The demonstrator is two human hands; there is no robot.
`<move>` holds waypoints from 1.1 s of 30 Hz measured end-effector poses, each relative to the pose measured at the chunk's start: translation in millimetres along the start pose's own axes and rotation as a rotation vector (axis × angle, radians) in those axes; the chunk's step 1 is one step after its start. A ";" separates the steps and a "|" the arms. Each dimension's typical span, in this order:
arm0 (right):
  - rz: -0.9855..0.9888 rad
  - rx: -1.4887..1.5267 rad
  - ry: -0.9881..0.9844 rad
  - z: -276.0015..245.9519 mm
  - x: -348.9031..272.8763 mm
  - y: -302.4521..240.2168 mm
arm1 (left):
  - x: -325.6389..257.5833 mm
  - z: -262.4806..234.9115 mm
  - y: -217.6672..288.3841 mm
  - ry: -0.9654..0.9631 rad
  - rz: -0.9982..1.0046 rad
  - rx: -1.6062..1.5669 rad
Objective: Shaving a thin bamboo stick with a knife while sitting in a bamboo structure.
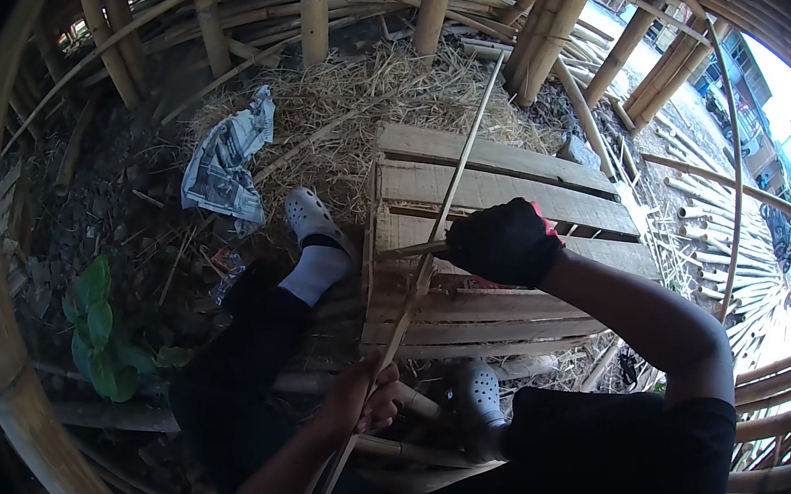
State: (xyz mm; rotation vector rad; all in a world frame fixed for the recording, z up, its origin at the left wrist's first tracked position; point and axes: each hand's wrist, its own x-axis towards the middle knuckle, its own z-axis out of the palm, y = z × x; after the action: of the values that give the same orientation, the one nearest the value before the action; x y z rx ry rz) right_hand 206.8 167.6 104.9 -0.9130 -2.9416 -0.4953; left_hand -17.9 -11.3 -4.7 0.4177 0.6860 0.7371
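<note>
Left hand fisted round near end of bamboo strip; gloved right hand grips blade handle. Strip light, whippy, splintery—hold low.

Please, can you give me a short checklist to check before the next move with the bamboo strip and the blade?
1. Left hand closed around the bamboo strip: ok.
2. Gloved right hand closed on the blade tool: ok.
3. Blade meets strip: ok, edge depth cannot tell.
4. Left hand bare, below the blade along the strip: not ok.
5. Wooden pallet flat under the work: ok.
6. Foot in grey clog beside the strip: cannot tell.
</note>
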 end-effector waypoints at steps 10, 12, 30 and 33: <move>0.912 -0.295 -0.025 3.8 -46.0 182.7 | -1.6 1.0 -6.8 0.037 -0.034 0.103; 0.939 -0.004 0.094 12.9 -57.8 165.1 | 2.1 -4.2 -11.6 0.016 0.008 0.136; 0.678 1.533 -0.235 -40.2 7.9 -19.8 | -4.4 -50.7 2.6 -0.271 -0.024 0.219; 0.548 1.486 -0.417 -46.6 0.0 -49.1 | -3.4 -26.5 7.5 -0.158 0.199 0.144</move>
State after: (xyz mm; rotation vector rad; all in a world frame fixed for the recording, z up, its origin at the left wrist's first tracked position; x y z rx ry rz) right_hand 176.2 115.1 134.7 -1.3657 -2.0518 1.7311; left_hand -41.7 -5.7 -17.7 0.6766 0.5549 0.8345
